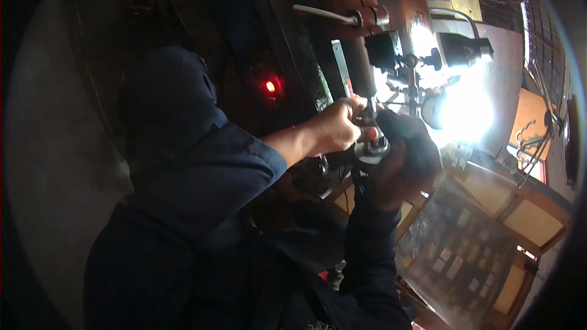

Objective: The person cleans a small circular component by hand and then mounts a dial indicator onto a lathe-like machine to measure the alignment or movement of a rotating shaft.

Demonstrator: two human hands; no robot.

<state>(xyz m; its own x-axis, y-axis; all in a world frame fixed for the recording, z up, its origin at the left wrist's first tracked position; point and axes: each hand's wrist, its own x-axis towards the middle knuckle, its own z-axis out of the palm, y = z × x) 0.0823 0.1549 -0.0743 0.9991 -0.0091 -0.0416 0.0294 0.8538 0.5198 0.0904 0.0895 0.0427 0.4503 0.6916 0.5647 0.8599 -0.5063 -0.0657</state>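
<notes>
A vertical steel machine shaft (365, 67) runs down from a rust-coloured clamp (348, 6) with a metal handle. At its lower end is a shiny round metal fitting (370, 151). My left hand (339, 127) has its fingers curled onto the metal fitting from the left. My right hand (406, 159), dark in shadow, is closed around the fitting's right side, its fingertips partly hidden. A thin flat metal strip (338, 61) stands just left of the shaft.
A red indicator light (270, 86) glows on the dark machine body. A black lamp (465, 49) and strong glare sit right of the shaft. Lower right are a plastic-covered board (458, 256) with small pieces and wooden framework (532, 223). Cables hang at the right.
</notes>
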